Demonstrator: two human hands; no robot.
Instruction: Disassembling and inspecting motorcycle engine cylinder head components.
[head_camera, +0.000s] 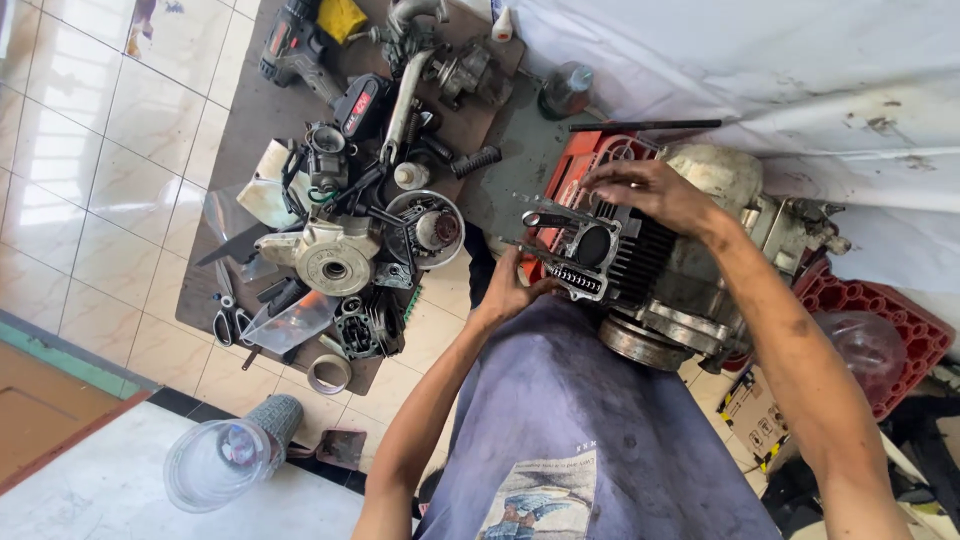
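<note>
A dirty motorcycle engine (690, 270) rests on a red plastic crate (880, 310) in front of me. Its black finned cylinder block (610, 255) faces left, with an open bore and a timing chain showing below it. My right hand (650, 190) lies over the top of the cylinder block, fingers spread and touching it. My left hand (515, 290) reaches from below to the block's lower left edge, fingertips by the chain. Whether either hand grips anything small is hidden. I wear a purple printed shirt (570, 430).
On a brown mat (250, 130) to the left lie several engine parts: a grey crankcase cover (330, 260), a carburettor (325, 150), a cordless drill (295, 50), scissors (225, 320). A clear plastic cup (215, 460) lies on the tiled floor. A white sheet (750, 70) hangs behind.
</note>
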